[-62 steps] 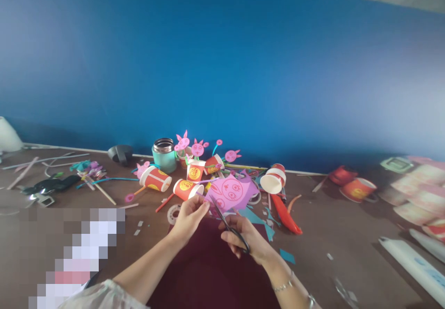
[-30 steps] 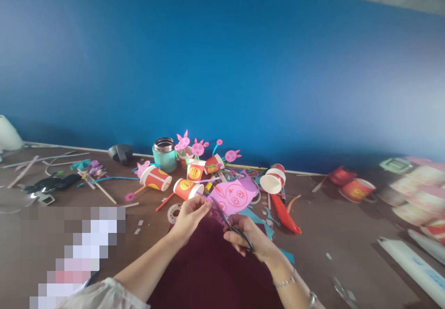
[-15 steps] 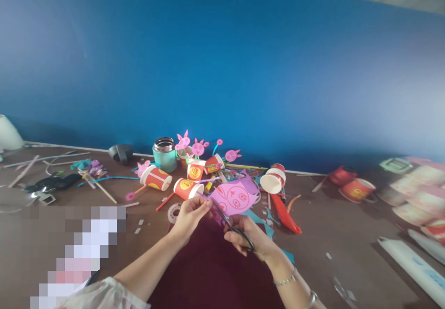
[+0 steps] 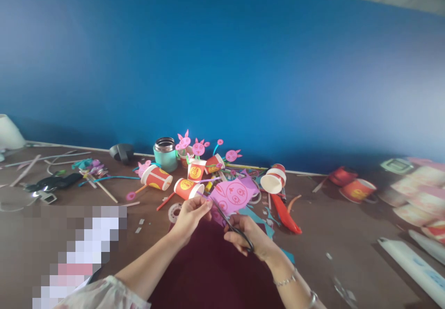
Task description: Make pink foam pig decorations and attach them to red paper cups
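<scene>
Pinched between the fingertips of my left hand is the edge of a pink paper sheet with pig faces drawn on it in red. My right hand grips black-handled scissors, whose blades point up and left across the sheet towards my left fingertips. Exactly where the blades meet the paper is too small to tell. Just behind my left hand, a red paper cup lies on its side with a purple stem by it. A tape roll sits left of that hand.
Several red cups with pink pig cutouts stand or lie near the blue wall, beside a teal thermos. Stacked white-and-red cups and a red strip lie right. Teal paper scraps are under the sheet. Pipe cleaners are scattered left.
The pink sheet has tilted slightly, and its lower right edge has drawn back, showing more teal paper. Both hands and the scissors stay almost in place.
</scene>
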{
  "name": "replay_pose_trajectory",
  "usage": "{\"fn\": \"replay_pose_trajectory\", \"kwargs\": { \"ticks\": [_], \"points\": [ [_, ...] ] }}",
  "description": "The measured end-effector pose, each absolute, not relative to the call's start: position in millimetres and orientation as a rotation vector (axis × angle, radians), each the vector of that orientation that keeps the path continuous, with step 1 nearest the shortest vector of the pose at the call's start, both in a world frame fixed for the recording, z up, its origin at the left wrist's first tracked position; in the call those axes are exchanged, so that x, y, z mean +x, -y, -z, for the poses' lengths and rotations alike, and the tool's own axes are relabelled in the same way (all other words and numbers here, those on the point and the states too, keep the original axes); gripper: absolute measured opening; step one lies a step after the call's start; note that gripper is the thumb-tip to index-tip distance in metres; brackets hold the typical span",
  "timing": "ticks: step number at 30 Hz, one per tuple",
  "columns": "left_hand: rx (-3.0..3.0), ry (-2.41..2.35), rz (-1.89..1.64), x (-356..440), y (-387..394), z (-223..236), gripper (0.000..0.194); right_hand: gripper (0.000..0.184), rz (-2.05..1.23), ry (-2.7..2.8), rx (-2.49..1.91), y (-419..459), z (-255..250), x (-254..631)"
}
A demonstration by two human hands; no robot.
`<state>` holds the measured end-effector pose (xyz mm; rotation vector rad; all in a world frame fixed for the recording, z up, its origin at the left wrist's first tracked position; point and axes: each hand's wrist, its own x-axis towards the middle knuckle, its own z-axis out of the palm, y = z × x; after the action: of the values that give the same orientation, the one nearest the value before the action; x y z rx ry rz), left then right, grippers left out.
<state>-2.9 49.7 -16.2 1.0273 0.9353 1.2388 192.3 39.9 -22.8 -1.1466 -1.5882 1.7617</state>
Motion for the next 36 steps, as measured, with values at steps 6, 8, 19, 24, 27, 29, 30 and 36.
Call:
{"fn": "replay_pose_trajectory", "kwargs": {
  "ticks": [6,8,19,24,27,29,30,36],
  "points": [
    [1.088,-0.939,-1.19,-3,-50,16,0.039,0.042,-1.793,1.614,-1.164,-38,15,192],
    [1.095,-0.931,-1.172,-3,-50,17,0.038,0.043,-1.785,1.629,-1.158,-37,13,191],
    [1.086,-0.938,-1.185,-3,-49,14,0.039,0.04,-1.767,1.597,-1.148,-39,22,191],
    [1.079,-0.912,-1.16,-2,-50,17,0.039,0.045,-1.762,1.607,-1.198,-37,19,188],
    [1.072,-0.895,-1.169,-2,-50,17,0.038,0.045,-1.754,1.585,-1.185,-37,22,187],
    [1.067,-0.888,-1.178,-1,-50,17,0.038,0.044,-1.758,1.572,-1.171,-37,24,187],
    [1.064,-0.887,-1.181,-1,-50,17,0.038,0.043,-1.763,1.565,-1.168,-37,25,187],
    [1.076,-0.882,-1.143,-3,-51,20,0.038,0.045,-1.775,1.588,-1.188,-36,18,186]
  ]
}}
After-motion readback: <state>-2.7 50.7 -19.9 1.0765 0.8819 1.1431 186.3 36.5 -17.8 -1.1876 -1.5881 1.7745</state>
